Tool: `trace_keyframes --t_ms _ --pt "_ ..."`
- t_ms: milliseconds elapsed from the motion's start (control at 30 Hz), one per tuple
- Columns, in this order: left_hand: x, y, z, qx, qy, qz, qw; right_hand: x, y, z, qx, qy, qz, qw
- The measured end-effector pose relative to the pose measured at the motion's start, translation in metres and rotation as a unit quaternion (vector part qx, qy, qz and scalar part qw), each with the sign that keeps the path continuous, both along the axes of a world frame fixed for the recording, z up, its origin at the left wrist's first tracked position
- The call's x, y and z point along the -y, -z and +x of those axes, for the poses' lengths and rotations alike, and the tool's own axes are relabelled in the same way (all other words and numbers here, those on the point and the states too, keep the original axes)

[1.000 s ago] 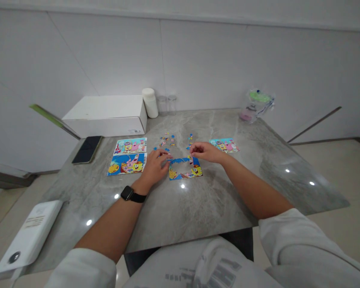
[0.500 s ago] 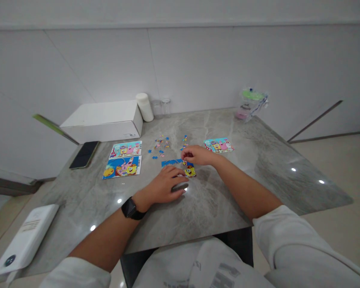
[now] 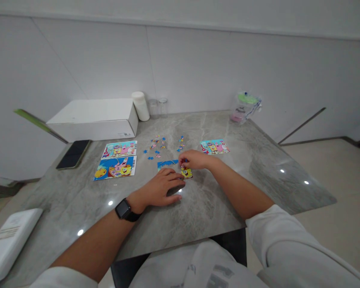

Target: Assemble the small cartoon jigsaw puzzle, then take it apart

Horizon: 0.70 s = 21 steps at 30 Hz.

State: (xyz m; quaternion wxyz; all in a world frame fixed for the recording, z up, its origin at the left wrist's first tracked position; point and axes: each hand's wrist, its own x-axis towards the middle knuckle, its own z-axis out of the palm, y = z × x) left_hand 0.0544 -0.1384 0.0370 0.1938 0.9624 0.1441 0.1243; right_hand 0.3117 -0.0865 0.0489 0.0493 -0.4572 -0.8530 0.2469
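Observation:
My left hand [image 3: 162, 187] lies low over the table with its fingers spread, the fingertips at the near edge of a partly assembled jigsaw puzzle [image 3: 167, 163]. It covers some of the puzzle. With fingers pinched together, my right hand [image 3: 194, 159] is at the puzzle's right side, on a small puzzle piece that is mostly hidden. A yellow cartoon face [image 3: 187, 173] shows on the puzzle between the hands. Beyond them lie several loose puzzle pieces [image 3: 157, 153] in a scattered group, and a smaller cluster of pieces [image 3: 181, 139] farther right.
Two picture cards [image 3: 120, 149] lie at left, another picture card [image 3: 215, 146] at right. A phone [image 3: 73, 154], white box [image 3: 93, 118], white bottle [image 3: 141, 106] and glasses [image 3: 163, 107] stand or lie behind. A plastic bag [image 3: 245, 107] is far right, a white device [image 3: 13, 240] near left.
My right hand has come slightly down and nearer to the puzzle's right part. My left hand is flatter, its fingers still spread. The whole view has shifted a little.

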Motion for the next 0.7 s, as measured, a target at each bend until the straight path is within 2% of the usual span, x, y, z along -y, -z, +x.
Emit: trace_keyframes --t_ms 167,433,700 --pt "0.0015 -0.0015 0.0001 0.027 0.007 0.006 1.000 -0.0006 0.0038 -0.0009 0.028 -0.006 0.004 1.000" --pt "0.0016 0.0032 -0.0007 0.025 0.005 0.006 1.000 0.0020 0.0030 -0.0047 0.041 0.004 0.013 0.999" --pt "0.0022 0.0015 -0.0006 0.027 0.007 0.004 1.000 0.0037 0.0033 -0.0090 0.067 0.024 0.019 0.997"
